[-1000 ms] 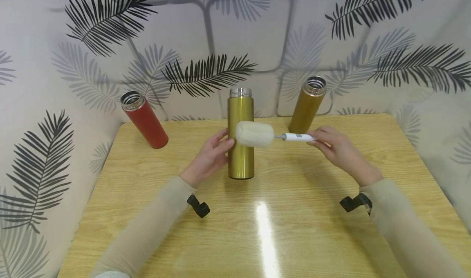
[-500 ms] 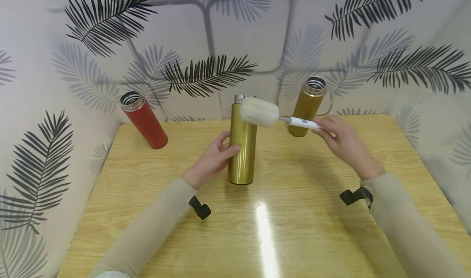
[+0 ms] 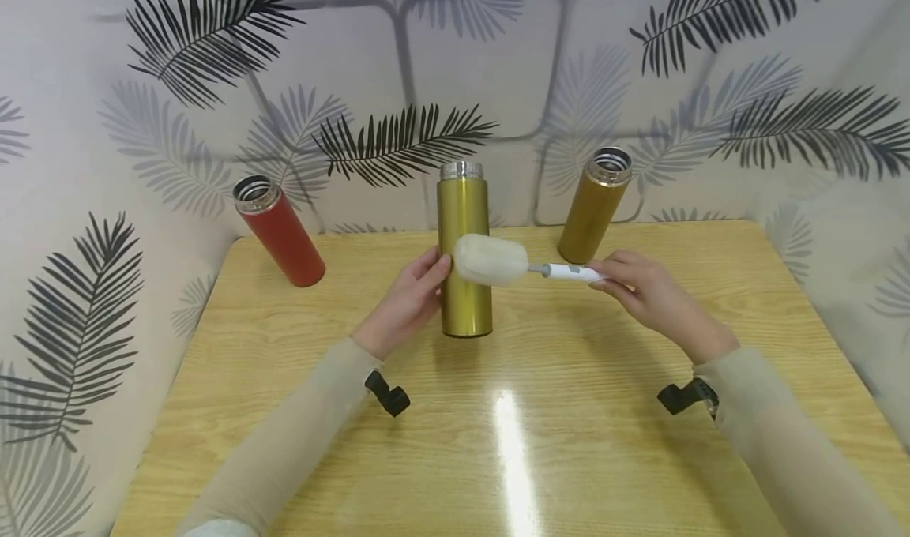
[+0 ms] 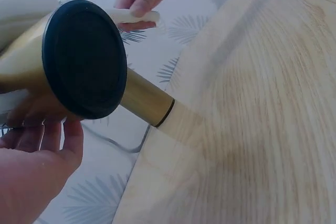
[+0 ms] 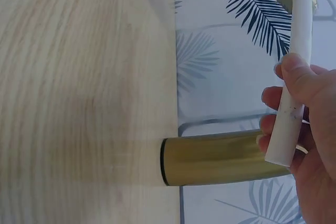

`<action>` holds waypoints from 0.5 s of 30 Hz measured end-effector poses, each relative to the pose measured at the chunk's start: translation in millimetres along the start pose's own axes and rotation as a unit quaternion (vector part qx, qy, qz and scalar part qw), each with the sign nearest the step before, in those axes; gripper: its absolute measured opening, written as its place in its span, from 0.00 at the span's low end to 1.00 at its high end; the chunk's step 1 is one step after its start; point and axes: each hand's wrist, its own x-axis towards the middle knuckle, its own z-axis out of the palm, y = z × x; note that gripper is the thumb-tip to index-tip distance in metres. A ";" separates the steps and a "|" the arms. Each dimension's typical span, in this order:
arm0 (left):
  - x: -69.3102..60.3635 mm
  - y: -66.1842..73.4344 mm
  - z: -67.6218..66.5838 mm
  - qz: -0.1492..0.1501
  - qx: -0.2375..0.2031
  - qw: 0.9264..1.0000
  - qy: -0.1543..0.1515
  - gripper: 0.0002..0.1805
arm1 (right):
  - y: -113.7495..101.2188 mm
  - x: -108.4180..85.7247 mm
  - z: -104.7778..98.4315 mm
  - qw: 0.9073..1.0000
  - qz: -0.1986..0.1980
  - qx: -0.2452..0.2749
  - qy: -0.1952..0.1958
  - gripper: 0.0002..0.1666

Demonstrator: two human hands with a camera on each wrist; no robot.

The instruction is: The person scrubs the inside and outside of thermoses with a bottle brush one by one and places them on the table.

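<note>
Gold cylindrical metal-necked flask (image 3: 464, 215) gripped in your left hand (image 3: 410, 300); right hand (image 3: 648, 294), opposite side, pinches white-handled cream sponge brush (image 3: 492, 260).

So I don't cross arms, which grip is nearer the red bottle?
Left. The left grip holds a gold bottle, right of the red bottle; the right grip is farther right, holding the white brush handle.

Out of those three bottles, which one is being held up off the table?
The yellow-green bottle in the middle, gripped by the left hand. The red bottle and the brownish-gold bottle both stand on the table.
</note>
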 end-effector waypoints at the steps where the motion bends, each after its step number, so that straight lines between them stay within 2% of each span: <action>1: 1.0 0.5 0.8 0.004 -0.010 1.000 0.005 0.41 | -0.5 -1.8 0.2 1.000 -0.001 0.003 -0.005 0.24; 4: 2.9 2.5 3.1 0.015 -0.041 0.999 0.032 0.34 | -1.7 -5.5 0.6 1.000 -0.008 0.012 -0.021 0.25; 8: 2.5 5.9 4.8 0.027 -0.072 0.994 0.074 0.19 | -2.9 -9.0 2.1 0.998 -0.026 0.017 -0.046 0.25; 11: 2.2 7.3 4.6 0.035 -0.082 0.993 0.081 0.15 | -4.1 -13.4 2.4 0.998 -0.031 0.012 -0.055 0.25; 15: 1.6 5.9 4.9 0.036 -0.085 0.993 0.073 0.13 | -5.7 -17.9 1.4 0.998 -0.027 0.015 -0.047 0.26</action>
